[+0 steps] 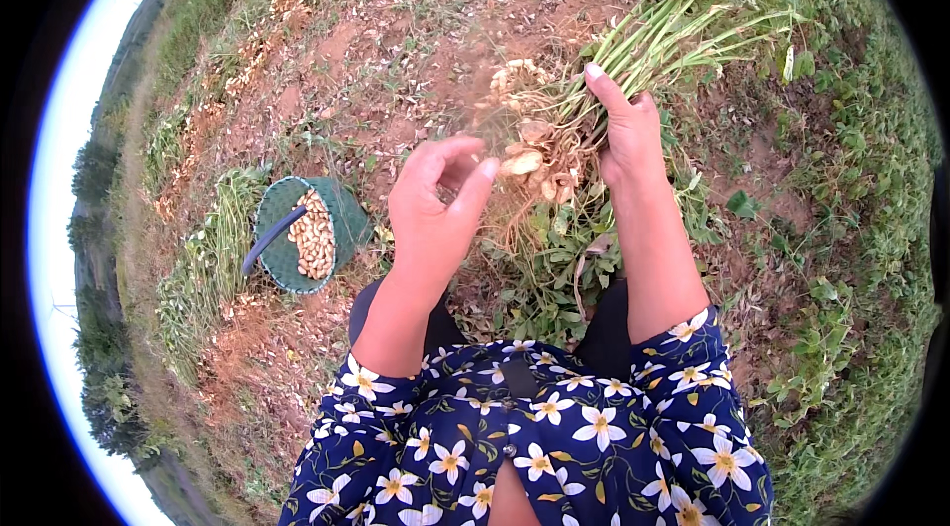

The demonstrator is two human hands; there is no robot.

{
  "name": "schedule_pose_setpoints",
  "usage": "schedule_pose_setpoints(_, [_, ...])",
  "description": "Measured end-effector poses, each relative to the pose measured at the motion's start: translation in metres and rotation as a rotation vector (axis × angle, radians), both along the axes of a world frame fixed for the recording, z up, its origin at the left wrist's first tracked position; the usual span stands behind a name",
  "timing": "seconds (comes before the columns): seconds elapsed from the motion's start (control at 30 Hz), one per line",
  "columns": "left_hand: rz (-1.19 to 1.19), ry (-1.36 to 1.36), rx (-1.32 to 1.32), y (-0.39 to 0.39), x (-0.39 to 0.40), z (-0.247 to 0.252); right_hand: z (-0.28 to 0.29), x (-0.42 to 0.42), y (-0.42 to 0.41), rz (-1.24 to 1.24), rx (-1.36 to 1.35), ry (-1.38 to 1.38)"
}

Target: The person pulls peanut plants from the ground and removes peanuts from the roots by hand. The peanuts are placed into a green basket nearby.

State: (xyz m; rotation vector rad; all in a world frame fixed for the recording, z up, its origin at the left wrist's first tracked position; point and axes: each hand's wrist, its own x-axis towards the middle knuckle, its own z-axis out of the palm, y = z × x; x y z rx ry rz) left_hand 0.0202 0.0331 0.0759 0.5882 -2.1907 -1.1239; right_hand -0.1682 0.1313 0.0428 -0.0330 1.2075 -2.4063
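My right hand point(631, 125) grips the stems of a bunch of peanut plants point(653, 43), whose leafy ends point to the upper right. Roots and pale peanut pods point(523, 161) hang from the bunch, left of that hand. Close beside these pods is my left hand point(441, 203), thumb and fingers curved but apart; whether it touches a pod is unclear. A green woven basket point(349, 218) with a dark handle point(274, 240) stands on the ground at the left, tilted in view, with many loose peanuts point(315, 236) inside.
Pulled peanut plants point(223, 236) lie beyond the basket. Rows of plants with exposed pods point(256, 62) extend to the upper left. Leafy cut plants point(553, 281) lie before my knees. Low green growth point(831, 333) covers the right side, with reddish soil point(393, 6) ahead.
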Motion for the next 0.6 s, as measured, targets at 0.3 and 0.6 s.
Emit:
schedule_pose_setpoints(0.3, [-0.056, -0.218, -0.796, 0.043, -0.020, 0.003, -0.012, 0.005, -0.011, -0.023, -0.002, -0.037])
schedule_pose_setpoints(0.6, [-0.056, -0.056, -0.688, 0.030, -0.031, -0.016, -0.010, 0.002, -0.006, -0.061, 0.043, 0.013])
